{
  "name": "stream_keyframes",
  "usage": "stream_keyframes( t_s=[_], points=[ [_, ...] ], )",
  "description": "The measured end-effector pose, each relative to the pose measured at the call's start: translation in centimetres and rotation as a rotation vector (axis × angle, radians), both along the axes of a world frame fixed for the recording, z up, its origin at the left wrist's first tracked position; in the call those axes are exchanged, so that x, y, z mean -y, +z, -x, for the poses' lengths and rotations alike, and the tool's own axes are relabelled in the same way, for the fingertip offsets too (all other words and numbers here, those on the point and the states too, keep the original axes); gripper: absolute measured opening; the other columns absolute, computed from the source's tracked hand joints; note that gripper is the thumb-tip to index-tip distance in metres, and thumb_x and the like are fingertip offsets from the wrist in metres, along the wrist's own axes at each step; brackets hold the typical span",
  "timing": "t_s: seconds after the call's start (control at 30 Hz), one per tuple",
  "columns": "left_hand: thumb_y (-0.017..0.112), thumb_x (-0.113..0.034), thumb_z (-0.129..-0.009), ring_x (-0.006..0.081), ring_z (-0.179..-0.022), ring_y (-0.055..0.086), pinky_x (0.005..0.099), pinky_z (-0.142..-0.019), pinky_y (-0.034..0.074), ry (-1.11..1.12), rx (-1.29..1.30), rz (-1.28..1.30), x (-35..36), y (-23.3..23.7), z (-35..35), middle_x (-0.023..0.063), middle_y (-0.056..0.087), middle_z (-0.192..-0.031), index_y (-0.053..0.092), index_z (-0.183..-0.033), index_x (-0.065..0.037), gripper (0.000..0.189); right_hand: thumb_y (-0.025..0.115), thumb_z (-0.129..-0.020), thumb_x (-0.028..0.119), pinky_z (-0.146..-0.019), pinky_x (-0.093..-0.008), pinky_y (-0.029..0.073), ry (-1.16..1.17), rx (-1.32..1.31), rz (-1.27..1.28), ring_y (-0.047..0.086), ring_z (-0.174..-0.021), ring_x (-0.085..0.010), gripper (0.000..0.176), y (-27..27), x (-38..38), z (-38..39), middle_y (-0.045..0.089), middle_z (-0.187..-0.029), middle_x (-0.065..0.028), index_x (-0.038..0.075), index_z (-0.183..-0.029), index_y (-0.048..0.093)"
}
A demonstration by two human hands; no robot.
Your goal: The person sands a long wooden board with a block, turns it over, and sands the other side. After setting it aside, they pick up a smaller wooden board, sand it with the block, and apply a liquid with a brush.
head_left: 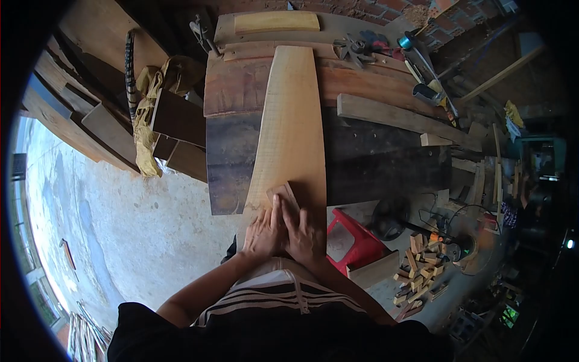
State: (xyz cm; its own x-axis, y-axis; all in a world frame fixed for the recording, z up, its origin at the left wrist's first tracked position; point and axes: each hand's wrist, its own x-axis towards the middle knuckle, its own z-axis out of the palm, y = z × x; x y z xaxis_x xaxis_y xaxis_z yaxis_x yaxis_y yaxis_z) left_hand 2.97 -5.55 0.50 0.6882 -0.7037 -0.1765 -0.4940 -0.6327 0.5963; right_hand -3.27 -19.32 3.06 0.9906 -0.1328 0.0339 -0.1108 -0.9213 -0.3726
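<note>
Evidently, both hands meet at one small wooden block (291, 194): the right hand (304, 235) looks closed around its near part, while the left hand (260, 234) is loosely open, a fingertip pressing on the block and the other fingers spread low over the wood. To handle it well, the block's underside should sit fully flat, with pressure shared evenly between the hands and strokes following the board's length; leaning on one corner could gouge the surface or round an edge.

Beneath lies the long wooden board (295, 114) — pale, honey-toned, narrow at its far end and broader towards the body. Its left edge sweeps outward in a curve, the right bows only gently, and faint cross-marks run down the left part of the face. It lies across the tabletop (232, 145), its near end jutting past the edge — so downward force there is best kept moderate.
</note>
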Motion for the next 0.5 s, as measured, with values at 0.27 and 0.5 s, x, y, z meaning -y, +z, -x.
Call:
stream_keyframes(
  t_s=[0.27,0.5],
  points=[
    [0.052,-0.025,-0.09,0.0415,-0.105,0.056,0.046,-0.092,0.046,-0.089,0.098,0.108,9.4,-0.5,-18.5,0.0259,0.057,-0.116,0.008,-0.153,0.002,0.081,0.07,-0.081,0.023,-0.059,-0.0479,0.054,-0.177,0.0,0.077,0.064,-0.076,-0.0375,0.08,-1.5,6.9,-16.2,0.049,-0.101,-0.0195,0.019,-0.151,0.031],
    [0.052,-0.032,-0.093,0.0365,-0.107,0.055,0.0454,-0.093,0.041,0.05,0.312,0.143,14.9,-1.5,-27.8,0.0207,0.058,-0.114,0.02,-0.154,-0.009,0.073,0.065,-0.086,0.027,-0.068,-0.0522,0.054,-0.196,0.062,0.097,0.065,-0.084,-0.0413,0.077,-1.5,12.0,-26.5,0.049,-0.109,-0.0218,0.021,-0.152,0.026]
  ],
)
